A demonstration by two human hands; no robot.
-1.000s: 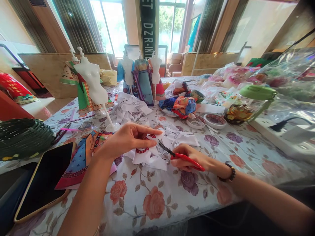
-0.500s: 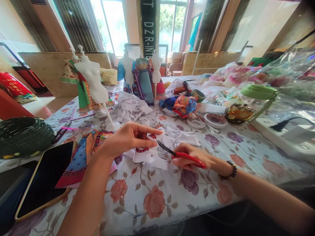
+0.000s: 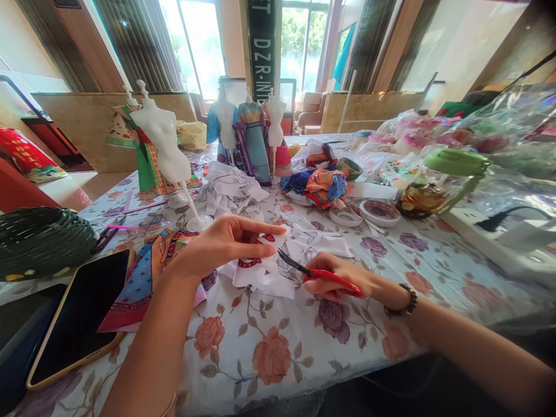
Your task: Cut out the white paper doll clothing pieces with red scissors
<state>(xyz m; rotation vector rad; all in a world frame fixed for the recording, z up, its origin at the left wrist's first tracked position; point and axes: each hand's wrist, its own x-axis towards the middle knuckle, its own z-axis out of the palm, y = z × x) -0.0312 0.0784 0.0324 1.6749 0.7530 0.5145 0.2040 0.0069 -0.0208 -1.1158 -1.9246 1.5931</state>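
My left hand point(image 3: 221, 243) pinches a white fabric piece point(image 3: 260, 272) printed with red trim, holding it just above the floral tablecloth point(image 3: 269, 347). My right hand point(image 3: 339, 277) grips small red-handled scissors point(image 3: 319, 272). Their dark blades point left at the fabric's right edge, slightly parted. A beaded bracelet point(image 3: 402, 304) sits on my right wrist. More white fabric scraps point(image 3: 321, 243) lie just behind the scissors.
A phone point(image 3: 73, 318) and colourful printed cloth point(image 3: 143, 278) lie at the left by a green woven basket point(image 3: 39, 237). White mini mannequins point(image 3: 163, 145), some dressed point(image 3: 254, 139), stand behind. Tape rolls point(image 3: 380, 213), folded fabrics point(image 3: 321, 185), a green-lidded jar point(image 3: 438, 185) and a power strip point(image 3: 504, 243) fill the right.
My left hand has lifted the fabric piece slightly and turned it a little. The scissors have barely shifted.
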